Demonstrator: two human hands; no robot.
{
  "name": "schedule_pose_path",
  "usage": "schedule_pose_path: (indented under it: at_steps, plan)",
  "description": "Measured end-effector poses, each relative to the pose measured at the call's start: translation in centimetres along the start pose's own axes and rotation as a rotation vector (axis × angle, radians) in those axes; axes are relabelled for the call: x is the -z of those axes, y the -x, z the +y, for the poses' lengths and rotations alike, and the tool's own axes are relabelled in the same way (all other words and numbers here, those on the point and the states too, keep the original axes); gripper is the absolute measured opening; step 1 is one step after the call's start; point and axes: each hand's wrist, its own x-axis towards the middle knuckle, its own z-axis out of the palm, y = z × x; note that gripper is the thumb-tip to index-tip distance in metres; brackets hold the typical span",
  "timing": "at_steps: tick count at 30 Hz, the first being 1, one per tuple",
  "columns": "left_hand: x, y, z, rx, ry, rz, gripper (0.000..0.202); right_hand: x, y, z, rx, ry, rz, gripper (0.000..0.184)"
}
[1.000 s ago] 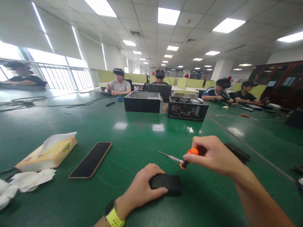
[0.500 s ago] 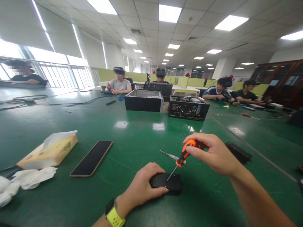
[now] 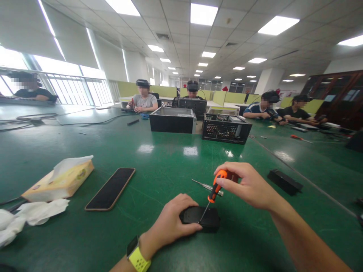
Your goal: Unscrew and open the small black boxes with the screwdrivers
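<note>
orange-and-black screwdriver (image 3: 215,189); black block (image 3: 211,219); green table (image 3: 164,172); lime-yellow watch strap (image 3: 138,260); tan-rimmed black phone (image 3: 111,189)

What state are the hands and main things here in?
Left hand: gripping black box
Right hand: gripping orange-and-black screwdriver
Orange-and-black screwdriver: tilted, tip down at black box
Black box: lying flat, held
Slim metal tool: lying loose
Phone: flat, screen dark
Tissue pack: open, tissue protruding

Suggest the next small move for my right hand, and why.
Probably a gentle turn of the orange-and-black screwdriver with the right hand, pressing lightly. Its tip appears to rest on top of the black block, which the left hand grips on the table. Whether it sits in a screw is too small to tell.
</note>
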Motion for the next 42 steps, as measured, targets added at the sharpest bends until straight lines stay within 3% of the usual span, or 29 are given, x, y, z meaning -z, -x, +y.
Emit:
schedule_pose_path:
  at_steps: [14, 19, 22, 25, 29, 32, 35, 38, 40, 42]
  plan:
    - [0.1, 0.1, 0.1, -0.004, 0.003, 0.003, 0.039, 0.0, 0.0, -0.1, 0.067, 0.046, 0.022, 0.016]
    - [0.1, 0.0, 0.2, 0.003, 0.002, 0.0, 0.038, 0.0, 0.4, -0.6, 0.139, 0.092, 0.097, 0.027]
    - [0.1, 0.0, 0.2, 0.004, 0.0, -0.004, 0.039, 0.5, 0.6, -0.8, 0.222, 0.051, 0.02, 0.018]
    - [0.1, 0.1, 0.0, 0.008, -0.008, -0.01, 0.039, 0.7, 0.8, -0.8, 0.267, -0.013, -0.084, 0.032]
    - [0.1, 0.1, 0.0, 0.016, -0.013, -0.008, 0.039, -0.1, 0.7, -0.6, 0.232, 0.084, 0.068, 0.017]
    - [0.1, 0.1, 0.1, 0.015, -0.013, -0.006, 0.04, -0.6, 0.5, -0.7, 0.175, 0.171, 0.197, 0.035]
    - [0.1, 0.1, 0.1, 0.012, -0.012, -0.006, 0.039, -0.1, 0.5, -0.9, 0.206, 0.078, 0.049, 0.018]
    - [0.1, 0.2, 0.1, 0.014, -0.017, -0.01, 0.038, 0.5, 0.7, -0.9, 0.239, -0.014, -0.125, 0.024]
    - [0.1, 0.1, 0.1, 0.016, -0.019, -0.014, 0.038, 0.3, 0.7, -0.8, 0.197, 0.051, -0.055, 0.017]
    - [0.1, 0.1, 0.1, 0.014, -0.017, -0.016, 0.038, -0.1, 0.7, -0.8, 0.144, 0.166, 0.108, 0.031]
